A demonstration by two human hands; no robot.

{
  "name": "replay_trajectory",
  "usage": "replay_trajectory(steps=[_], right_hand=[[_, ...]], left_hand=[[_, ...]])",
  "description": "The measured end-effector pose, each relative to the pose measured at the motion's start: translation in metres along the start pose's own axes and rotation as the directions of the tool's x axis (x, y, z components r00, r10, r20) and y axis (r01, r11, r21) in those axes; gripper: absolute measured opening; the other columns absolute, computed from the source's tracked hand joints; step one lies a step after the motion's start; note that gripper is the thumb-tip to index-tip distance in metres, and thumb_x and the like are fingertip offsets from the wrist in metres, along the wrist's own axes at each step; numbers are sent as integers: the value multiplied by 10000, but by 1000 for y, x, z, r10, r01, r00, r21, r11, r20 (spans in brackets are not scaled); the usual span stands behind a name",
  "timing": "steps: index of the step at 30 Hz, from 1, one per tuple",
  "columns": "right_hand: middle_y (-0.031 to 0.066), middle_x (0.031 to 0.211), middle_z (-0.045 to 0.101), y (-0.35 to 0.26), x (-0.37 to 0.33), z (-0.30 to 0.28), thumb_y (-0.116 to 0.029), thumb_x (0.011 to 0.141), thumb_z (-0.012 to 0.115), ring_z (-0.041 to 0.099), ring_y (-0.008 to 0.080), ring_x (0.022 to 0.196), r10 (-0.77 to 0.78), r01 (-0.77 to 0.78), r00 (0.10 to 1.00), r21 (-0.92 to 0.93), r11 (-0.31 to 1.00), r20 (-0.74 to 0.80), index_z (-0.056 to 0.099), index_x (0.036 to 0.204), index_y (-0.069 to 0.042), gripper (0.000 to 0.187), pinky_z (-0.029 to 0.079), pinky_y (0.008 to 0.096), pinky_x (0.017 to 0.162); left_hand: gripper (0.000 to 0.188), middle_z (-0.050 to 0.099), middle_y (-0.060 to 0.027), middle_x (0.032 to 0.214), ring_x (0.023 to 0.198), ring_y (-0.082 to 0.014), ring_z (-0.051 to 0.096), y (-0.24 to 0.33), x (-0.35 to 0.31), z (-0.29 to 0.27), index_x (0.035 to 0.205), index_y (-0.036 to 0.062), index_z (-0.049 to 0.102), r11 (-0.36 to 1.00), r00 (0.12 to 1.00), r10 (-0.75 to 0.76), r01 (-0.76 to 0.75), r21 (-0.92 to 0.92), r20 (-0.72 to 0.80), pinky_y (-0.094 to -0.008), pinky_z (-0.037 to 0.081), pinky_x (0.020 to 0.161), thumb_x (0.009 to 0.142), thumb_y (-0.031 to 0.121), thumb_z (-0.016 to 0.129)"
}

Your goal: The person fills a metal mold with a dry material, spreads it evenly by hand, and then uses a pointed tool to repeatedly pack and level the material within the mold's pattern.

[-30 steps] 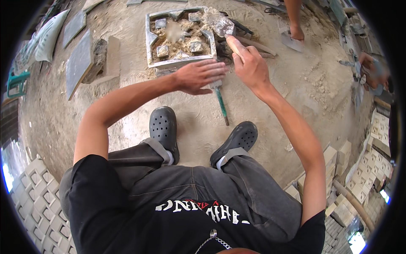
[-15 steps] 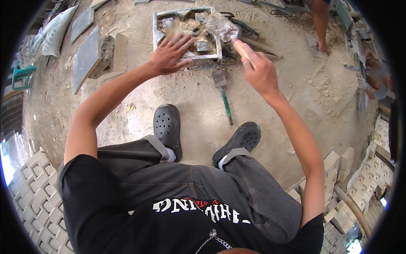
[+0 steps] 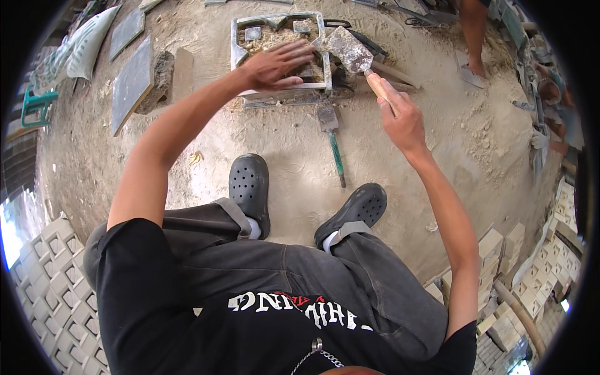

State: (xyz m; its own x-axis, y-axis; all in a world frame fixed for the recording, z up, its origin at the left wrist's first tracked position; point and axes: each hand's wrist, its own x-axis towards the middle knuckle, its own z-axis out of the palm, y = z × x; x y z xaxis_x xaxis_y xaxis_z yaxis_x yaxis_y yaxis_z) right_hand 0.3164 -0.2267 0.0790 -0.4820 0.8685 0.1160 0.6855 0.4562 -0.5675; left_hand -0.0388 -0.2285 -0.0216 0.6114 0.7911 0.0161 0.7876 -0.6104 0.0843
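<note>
A square metal mould frame (image 3: 236,53) lies on the ground ahead of me, with sandy mix (image 3: 273,39) and several small metal blocks inside. My left hand (image 3: 275,67) is flat over the mould, fingers stretched toward its right side, on or just above the mix; it covers part of the near half. In my right hand (image 3: 403,119) is a trowel, its wooden handle (image 3: 377,85) gripped in closed fingers. The mix-smeared trowel blade (image 3: 350,50) points up and left, just beside the mould's right edge.
A green-handled scraper (image 3: 336,150) lies between the mould and my shoes. Grey slabs (image 3: 132,87) lean at the left near a green plastic stool (image 3: 39,105). Another person's hand (image 3: 477,67) holds a flat tool at the upper right. Patterned blocks (image 3: 53,281) are stacked at both lower sides.
My left hand has swept right across the mould. My right hand has drawn the trowel right, from over the mould's corner to beside its edge.
</note>
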Motion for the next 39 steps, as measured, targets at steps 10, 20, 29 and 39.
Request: replay_trajectory(steps=[10, 20, 29, 39], right_hand=[[107, 922, 659, -51, 42, -34, -196, 902, 600, 658, 313, 797, -205, 239, 967, -270, 933, 148, 640, 1276, -213, 376, 534, 407, 696], [117, 820, 620, -89, 68, -11, -132, 944, 473, 684, 287, 657, -258, 338, 940, -504, 795, 223, 637, 1260, -207, 364, 564, 407, 541], [108, 860, 637, -56, 66, -34, -215, 928, 550, 679, 336, 736, -189, 224, 975, -477, 850, 120, 600, 1303, -313, 391, 562, 459, 639], [84, 854, 639, -49, 57, -33, -227, 904, 591, 674, 319, 745, -166, 192, 981, -423, 886, 97, 628, 1275, -308, 383, 554, 454, 647]], left_hand=[[621, 330, -75, 1555, 1471, -220, 231, -52, -31, -17, 1478, 97, 350, 881, 927, -358, 375, 287, -112, -415, 129, 1225, 1015, 510, 333], [639, 448, -142, 1340, 1332, -299, 335, 31, -49, -19, 993, 36, 640, 801, 811, -573, 584, 131, -113, -564, 124, 1165, 949, 630, 408], [671, 433, -119, 1074, 1136, -273, 373, 92, -3, -18, 960, 19, 597, 656, 648, -754, 740, -145, -108, -550, 165, 1056, 913, 671, 441], [831, 135, -244, 1587, 1500, -351, -29, 87, 31, -23, 1335, 128, 567, 674, 681, -732, 717, -180, -28, -604, -109, 1144, 884, 779, 313]])
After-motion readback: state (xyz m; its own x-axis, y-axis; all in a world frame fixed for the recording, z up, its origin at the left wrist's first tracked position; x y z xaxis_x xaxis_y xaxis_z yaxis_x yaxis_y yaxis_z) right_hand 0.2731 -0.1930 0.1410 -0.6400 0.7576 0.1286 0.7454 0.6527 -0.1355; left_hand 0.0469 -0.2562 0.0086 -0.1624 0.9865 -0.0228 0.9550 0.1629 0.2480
